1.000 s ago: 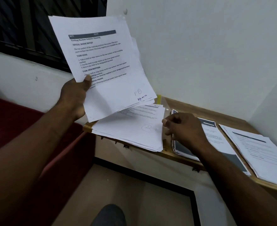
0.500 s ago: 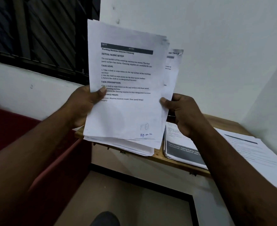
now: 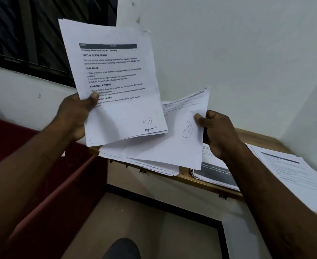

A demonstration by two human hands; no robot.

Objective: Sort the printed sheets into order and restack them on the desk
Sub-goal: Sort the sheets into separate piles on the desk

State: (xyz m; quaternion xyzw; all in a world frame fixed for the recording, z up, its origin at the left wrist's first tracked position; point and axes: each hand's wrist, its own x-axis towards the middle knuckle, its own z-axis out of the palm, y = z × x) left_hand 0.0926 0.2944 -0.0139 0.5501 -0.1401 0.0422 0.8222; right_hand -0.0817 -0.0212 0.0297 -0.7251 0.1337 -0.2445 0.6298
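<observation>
Sheaf (image 3: 116, 81) of white printed pages, dark bar at the head and pen marks near the lower corner, stands nearly upright above the left end of the desk (image 3: 256, 136). The left hand (image 3: 75, 116) grips its lower left edge, thumb on the front, fingers behind. A sheet (image 3: 172, 146) with a penned oval tilts over the pile (image 3: 154, 166) lying on that same end; the right hand (image 3: 219, 133) pinches its right edge, thumb on top. More stacks (image 3: 294, 174) lie on the desk's right part.
</observation>
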